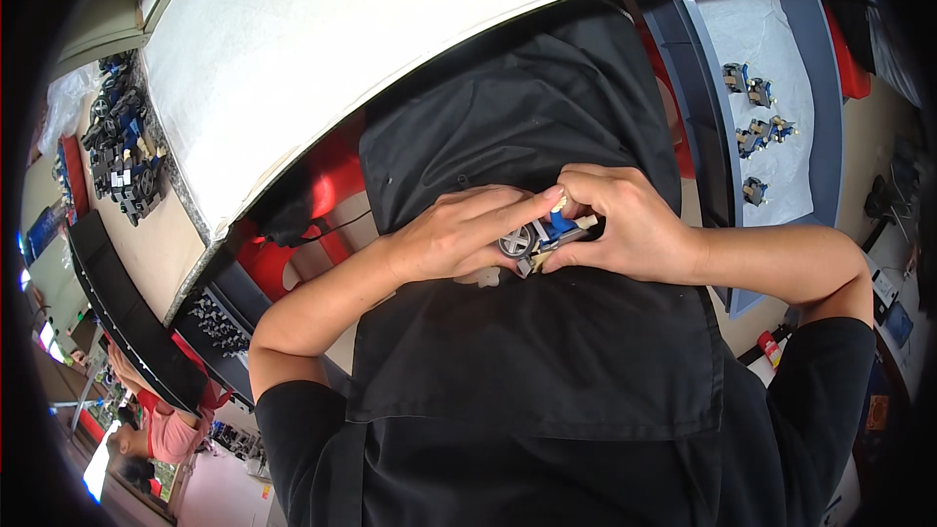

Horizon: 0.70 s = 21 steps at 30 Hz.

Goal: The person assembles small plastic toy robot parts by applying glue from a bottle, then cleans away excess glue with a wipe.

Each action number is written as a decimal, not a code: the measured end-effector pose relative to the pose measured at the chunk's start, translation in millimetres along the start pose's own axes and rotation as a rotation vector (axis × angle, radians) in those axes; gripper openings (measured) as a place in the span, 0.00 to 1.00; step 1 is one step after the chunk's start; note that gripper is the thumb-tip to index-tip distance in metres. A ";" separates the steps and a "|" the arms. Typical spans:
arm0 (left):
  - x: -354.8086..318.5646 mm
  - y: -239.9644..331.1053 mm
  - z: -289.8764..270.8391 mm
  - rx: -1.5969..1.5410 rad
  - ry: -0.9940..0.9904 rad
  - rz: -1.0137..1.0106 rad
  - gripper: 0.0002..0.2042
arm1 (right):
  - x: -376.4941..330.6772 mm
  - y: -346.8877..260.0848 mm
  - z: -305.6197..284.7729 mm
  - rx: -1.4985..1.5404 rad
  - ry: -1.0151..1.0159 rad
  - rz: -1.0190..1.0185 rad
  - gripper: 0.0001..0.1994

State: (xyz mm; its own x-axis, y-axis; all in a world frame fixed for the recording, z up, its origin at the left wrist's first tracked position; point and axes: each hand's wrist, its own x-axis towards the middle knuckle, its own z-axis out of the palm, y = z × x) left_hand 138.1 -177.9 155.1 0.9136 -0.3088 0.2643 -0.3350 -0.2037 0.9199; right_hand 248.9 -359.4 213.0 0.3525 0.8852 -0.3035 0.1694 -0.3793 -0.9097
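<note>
Over my lap, both hands hold a small toy vehicle (517, 241) with a black wheel, grey spokes, a blue figure-like part and cream-coloured bits. Curled around the wheel side is my left hand (459, 229), its index finger reaching to the cream bit at the top. From the other side my right hand (634, 224) pinches the toy, thumb below and fingers above. Part of the toy is hidden behind the fingers. Beneath the hands lies a black apron (537, 351).
A grey-blue tray (823, 127) at the right holds several similar toys on a white sheet. More toy parts (127, 146) are heaped at the left by a white tabletop (322, 29). A bin of small grey parts (215, 327) stands lower left, near another person (171, 434).
</note>
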 end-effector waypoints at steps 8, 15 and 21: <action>6.7 8.8 -7.8 -0.125 0.016 -0.145 0.44 | -3.5 7.7 7.7 0.256 0.143 0.041 0.22; -3.8 19.9 16.1 -0.128 0.362 -0.264 0.42 | -6.5 -7.6 10.1 -0.137 0.302 -0.188 0.30; 8.8 32.6 -0.8 0.089 0.216 -0.331 0.42 | -3.4 -10.8 13.4 -0.135 0.237 -0.205 0.33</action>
State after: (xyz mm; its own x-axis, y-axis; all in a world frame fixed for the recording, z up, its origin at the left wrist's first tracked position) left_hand 135.4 -186.5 187.6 0.9997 -0.0127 0.0216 -0.0247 -0.3418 0.9395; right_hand 233.6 -354.7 220.0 0.5002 0.8654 -0.0296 0.3733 -0.2463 -0.8944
